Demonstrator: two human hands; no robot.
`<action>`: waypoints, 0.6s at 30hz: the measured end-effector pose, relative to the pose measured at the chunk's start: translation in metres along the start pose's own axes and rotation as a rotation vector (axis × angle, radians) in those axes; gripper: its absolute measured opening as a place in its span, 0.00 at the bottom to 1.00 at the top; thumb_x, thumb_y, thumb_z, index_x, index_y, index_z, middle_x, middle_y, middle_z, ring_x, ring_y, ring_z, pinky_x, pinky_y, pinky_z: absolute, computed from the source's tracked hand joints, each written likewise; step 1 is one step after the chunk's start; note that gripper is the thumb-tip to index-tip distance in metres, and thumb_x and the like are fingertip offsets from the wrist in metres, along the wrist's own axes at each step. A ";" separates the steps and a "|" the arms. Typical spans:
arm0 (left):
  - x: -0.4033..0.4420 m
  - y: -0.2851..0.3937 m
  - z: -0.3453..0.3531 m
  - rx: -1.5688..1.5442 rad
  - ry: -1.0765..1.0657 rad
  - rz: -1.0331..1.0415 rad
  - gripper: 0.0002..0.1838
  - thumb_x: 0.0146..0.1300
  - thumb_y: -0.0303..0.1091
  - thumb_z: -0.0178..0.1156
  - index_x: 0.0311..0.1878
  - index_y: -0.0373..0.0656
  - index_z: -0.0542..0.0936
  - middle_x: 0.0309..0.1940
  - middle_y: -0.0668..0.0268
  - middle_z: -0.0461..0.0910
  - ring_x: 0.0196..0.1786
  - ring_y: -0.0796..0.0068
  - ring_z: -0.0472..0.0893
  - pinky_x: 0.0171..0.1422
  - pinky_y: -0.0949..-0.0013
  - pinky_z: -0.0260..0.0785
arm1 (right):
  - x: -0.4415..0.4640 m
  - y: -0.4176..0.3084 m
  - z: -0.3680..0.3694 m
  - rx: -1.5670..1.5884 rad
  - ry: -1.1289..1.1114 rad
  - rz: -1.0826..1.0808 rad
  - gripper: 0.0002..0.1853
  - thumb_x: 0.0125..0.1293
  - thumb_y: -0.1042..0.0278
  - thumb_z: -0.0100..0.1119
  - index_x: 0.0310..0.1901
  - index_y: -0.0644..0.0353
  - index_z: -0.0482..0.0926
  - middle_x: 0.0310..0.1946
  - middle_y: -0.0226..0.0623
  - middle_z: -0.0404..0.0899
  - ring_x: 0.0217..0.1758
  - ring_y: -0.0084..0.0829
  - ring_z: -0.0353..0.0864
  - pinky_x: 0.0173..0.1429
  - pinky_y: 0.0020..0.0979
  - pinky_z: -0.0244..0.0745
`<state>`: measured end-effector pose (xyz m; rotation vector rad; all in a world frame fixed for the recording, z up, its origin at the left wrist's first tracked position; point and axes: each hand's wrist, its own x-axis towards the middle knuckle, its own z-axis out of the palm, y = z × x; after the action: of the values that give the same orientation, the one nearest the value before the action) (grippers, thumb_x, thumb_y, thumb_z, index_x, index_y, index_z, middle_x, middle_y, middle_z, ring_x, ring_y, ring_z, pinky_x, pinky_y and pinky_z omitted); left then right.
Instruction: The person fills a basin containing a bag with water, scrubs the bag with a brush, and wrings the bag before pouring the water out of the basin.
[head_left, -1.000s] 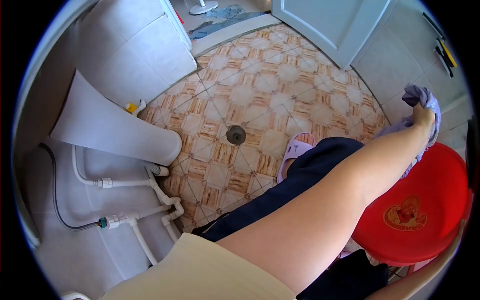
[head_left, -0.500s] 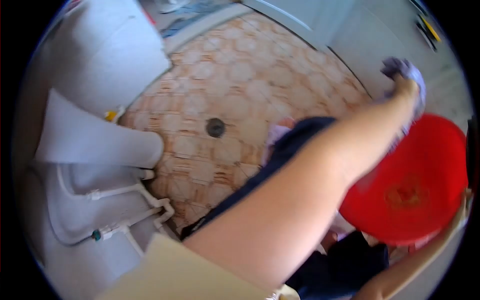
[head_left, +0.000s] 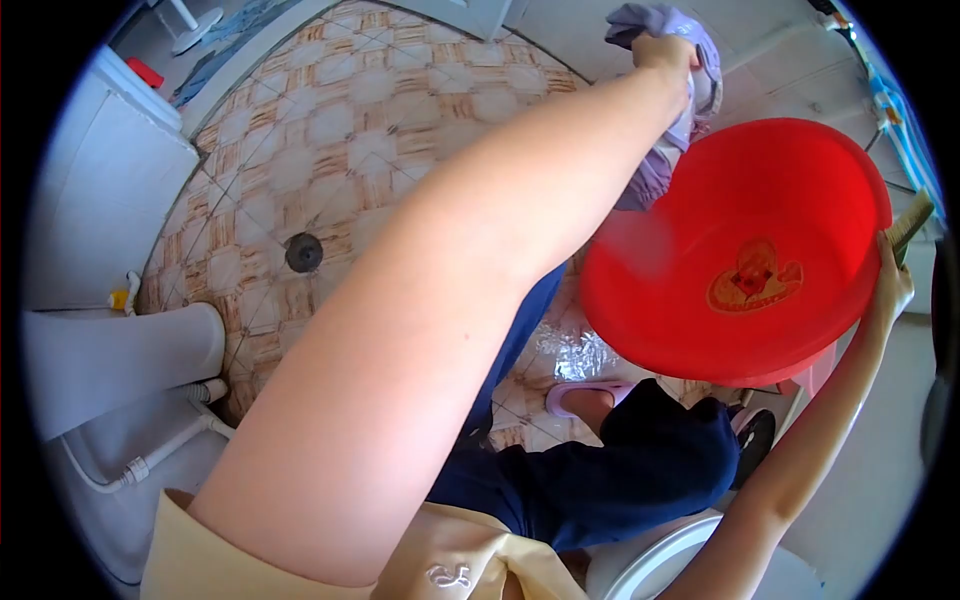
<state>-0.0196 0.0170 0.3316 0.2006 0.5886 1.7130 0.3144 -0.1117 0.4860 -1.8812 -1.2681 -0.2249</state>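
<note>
A bunched purple cloth point(head_left: 655, 175) hangs from my left hand point(head_left: 665, 62), which is closed on it at the top, near the wall. The cloth's lower end is at the left rim of a large red basin point(head_left: 800, 190) with a gold printed emblem inside. At the basin's right rim is my right hand point(head_left: 893, 280), closed around a ribbed green object point(head_left: 908, 228) that is only partly visible.
A round floor drain point(head_left: 303, 252) lies in the patterned tiles. On the left are a white pedestal point(head_left: 150, 345) and white pipes point(head_left: 150, 460). A white toilet rim point(head_left: 650, 570) shows at the bottom. Blue-striped fabric point(head_left: 895, 115) hangs at the right, and shiny wet floor point(head_left: 575, 350) shows below the basin.
The view has swung right and down, so the basin, cloth and both hands appear further left and higher. My right hand and the green object have come into clear view; the cloth stays in my left hand.
</note>
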 end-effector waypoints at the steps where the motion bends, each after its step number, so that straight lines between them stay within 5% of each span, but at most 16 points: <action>1: 0.005 -0.007 -0.001 0.001 -0.003 -0.010 0.29 0.26 0.15 0.59 0.42 0.26 0.72 0.38 0.51 0.74 0.40 0.55 0.76 0.45 0.58 0.70 | 0.001 -0.001 0.003 -0.077 -0.011 -0.014 0.30 0.47 0.48 0.71 0.41 0.71 0.81 0.33 0.41 0.83 0.34 0.28 0.81 0.43 0.27 0.75; 5: 0.022 -0.023 -0.007 -0.044 0.039 0.032 0.22 0.28 0.15 0.59 0.36 0.28 0.73 0.35 0.54 0.74 0.37 0.55 0.76 0.44 0.60 0.70 | 0.002 0.000 0.012 -0.158 -0.002 -0.062 0.31 0.47 0.47 0.69 0.41 0.71 0.81 0.35 0.44 0.83 0.37 0.32 0.81 0.47 0.31 0.74; 7: 0.001 -0.006 0.007 0.006 0.028 -0.089 0.35 0.31 0.14 0.57 0.53 0.28 0.66 0.46 0.46 0.74 0.50 0.53 0.75 0.51 0.60 0.69 | -0.002 -0.020 0.003 -0.218 0.009 -0.138 0.32 0.48 0.46 0.68 0.43 0.70 0.81 0.36 0.46 0.83 0.39 0.34 0.82 0.48 0.32 0.74; 8: 0.021 -0.021 0.005 0.198 0.038 0.040 0.17 0.32 0.21 0.58 0.32 0.27 0.75 0.34 0.52 0.78 0.38 0.55 0.79 0.42 0.64 0.71 | -0.007 -0.025 0.004 -0.179 -0.009 -0.152 0.32 0.48 0.45 0.67 0.43 0.69 0.81 0.36 0.46 0.83 0.39 0.34 0.82 0.48 0.33 0.74; 13: 0.023 -0.023 0.002 0.278 0.071 -0.036 0.16 0.29 0.20 0.58 0.29 0.25 0.74 0.32 0.51 0.78 0.33 0.57 0.79 0.36 0.67 0.70 | -0.022 -0.056 0.019 -0.311 -0.036 -0.211 0.32 0.49 0.43 0.65 0.42 0.69 0.81 0.34 0.48 0.83 0.38 0.37 0.83 0.46 0.36 0.74; 18: 0.062 -0.048 -0.006 -0.018 0.062 0.025 0.18 0.27 0.17 0.57 0.30 0.26 0.73 0.37 0.54 0.76 0.39 0.60 0.77 0.39 0.70 0.69 | -0.045 -0.089 0.032 -0.316 -0.089 -0.327 0.33 0.49 0.40 0.62 0.42 0.67 0.81 0.33 0.50 0.82 0.36 0.39 0.83 0.44 0.37 0.74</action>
<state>0.0048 0.0805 0.2917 0.1430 0.6183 1.7529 0.2100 -0.1069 0.4877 -1.9499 -1.6798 -0.5470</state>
